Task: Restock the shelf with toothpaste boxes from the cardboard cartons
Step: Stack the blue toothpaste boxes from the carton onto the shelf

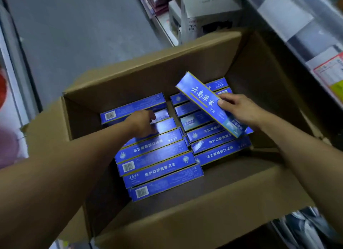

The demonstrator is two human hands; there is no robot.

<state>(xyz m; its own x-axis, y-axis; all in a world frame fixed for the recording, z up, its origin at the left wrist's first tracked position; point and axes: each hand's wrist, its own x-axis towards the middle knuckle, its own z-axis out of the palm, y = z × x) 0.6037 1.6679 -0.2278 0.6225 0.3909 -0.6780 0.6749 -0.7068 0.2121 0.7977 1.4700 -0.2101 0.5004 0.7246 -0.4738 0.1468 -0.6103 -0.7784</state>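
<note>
Big open cardboard carton [185,221] on the floor, flaps out, shelf [304,25] running up the right side. Shelf edge well apart from the stock, up and to the right of the carton, so right hand nearer to it, left hand on the far side.

Inside the carton, loose toothpaste boxes [159,156] lying flat in two rough columns, long axes running roughly left-right across the carton, slightly tilted. Counted about nine visible tops in the left column and about eight in the right, some half buried, so not an exact figure. Layers underneath hidden.

One lifted toothpaste box [209,104] raised above the right column, tilted, long axis going diagonally from upper left down to lower right, crossing the ones below. Grip on its lower right half: right hand [239,111] pinching the lifted box, thumb on the printed face, fingers behind, not visible.

Left hand [143,122] down on the left column near the second and third box from the far end, fingers curled downward onto a box. Couldn't tell whether actually gripping one or just touching, a bit blurred there.

Two hands, one carton, one box in the air. Probably mid-pick, with shelving not yet started for this box.
</note>
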